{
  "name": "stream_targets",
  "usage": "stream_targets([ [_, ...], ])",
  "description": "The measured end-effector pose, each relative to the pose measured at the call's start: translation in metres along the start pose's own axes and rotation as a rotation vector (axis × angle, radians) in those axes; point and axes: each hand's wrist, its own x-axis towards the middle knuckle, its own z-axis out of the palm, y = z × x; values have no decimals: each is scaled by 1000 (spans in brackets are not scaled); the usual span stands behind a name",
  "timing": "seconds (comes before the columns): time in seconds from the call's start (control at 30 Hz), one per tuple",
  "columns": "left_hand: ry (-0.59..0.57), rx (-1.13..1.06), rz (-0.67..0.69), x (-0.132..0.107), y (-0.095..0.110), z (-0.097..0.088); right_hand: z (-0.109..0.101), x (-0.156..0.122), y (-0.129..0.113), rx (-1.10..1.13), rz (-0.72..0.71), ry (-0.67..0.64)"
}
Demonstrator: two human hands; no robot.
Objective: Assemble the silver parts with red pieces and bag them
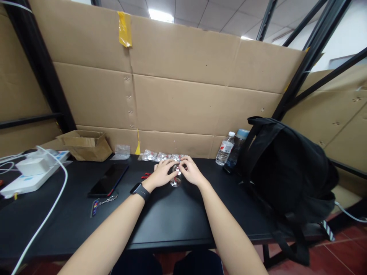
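Observation:
A shiny silver disc (176, 168) with red on it is between my two hands, partly covered by the fingers. My left hand (164, 172) grips its left side, thumb toward me and fingers over the far side. On the other side, my right hand (190, 172) pinches at the disc with thumb and forefinger. Just below lies a second round silver disc (175, 182) on the black table. Small red cords or strips (146, 175) lie left of my left hand. Clear packets (150, 155) with silver and red pieces line the back, behind my fingers.
On the left are a power strip (31, 177) with a white cable, an open cardboard box (88, 147), a phone (109, 179) and a keychain (99, 205). To the right stand a water bottle (224, 152), a blue-lidded bottle (237, 147) and a black backpack (289, 172).

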Motion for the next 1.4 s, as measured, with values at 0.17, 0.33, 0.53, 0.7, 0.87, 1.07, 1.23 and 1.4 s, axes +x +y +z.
stream_targets([
  [0.17, -2, -2, -16, 2, 0, 7, 0, 1, 1, -32, -39, 52],
  [0.33, 37, 6, 10, 0, 5, -4, -4, 0, 14, -166, -16, 51],
  [0.53, -135, 83, 160, -6, 14, -11, -9, -4, 24, -293, 104, -86],
  [0.7, -134, 136, 166, -6, 19, -10, -10, -7, 19, -272, 189, -193],
  [0.87, -106, 185, 182, -6, 23, -8, -13, -5, 3, -364, 255, -215],
  [1.07, -64, 177, 140, -5, 25, -1, -11, -3, -7, -467, 247, -199],
  [1.23, -41, 303, 81, -6, 21, 0, -8, -2, -3, -558, 278, -204],
  [1.4, 9, 317, 25, -5, 13, -8, -4, -2, 2, -596, 234, -208],
])
